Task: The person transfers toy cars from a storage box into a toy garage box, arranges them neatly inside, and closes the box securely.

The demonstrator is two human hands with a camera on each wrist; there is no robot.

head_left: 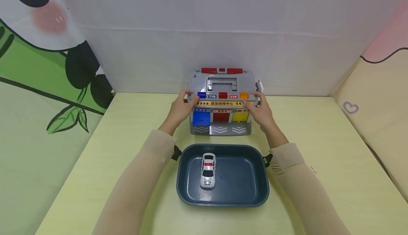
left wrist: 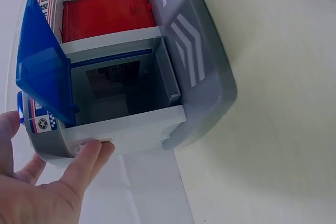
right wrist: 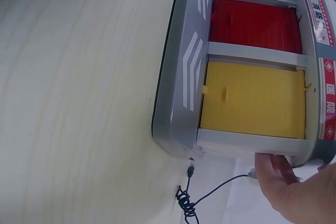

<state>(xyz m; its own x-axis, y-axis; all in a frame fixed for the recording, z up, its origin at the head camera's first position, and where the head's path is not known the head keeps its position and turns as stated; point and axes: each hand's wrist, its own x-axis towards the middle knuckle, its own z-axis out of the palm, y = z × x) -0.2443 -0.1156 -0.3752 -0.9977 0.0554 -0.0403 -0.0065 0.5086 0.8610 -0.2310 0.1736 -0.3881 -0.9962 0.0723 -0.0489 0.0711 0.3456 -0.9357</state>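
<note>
A grey toy station stands at the back of the table, both hands at its upper sides. My left hand grips its left end, thumb on the front edge. My right hand grips the right end in the same way. In the left wrist view the blue door is swung up, showing a hollow bay, and the red door is closed. The yellow door is closed in the right wrist view. A white toy car with a red roof light lies in a dark blue tray.
The tray lies between the forearms, in front of the station. A pale wall covering rises right behind the station. A thin dark cord hangs knotted beside the station's right end.
</note>
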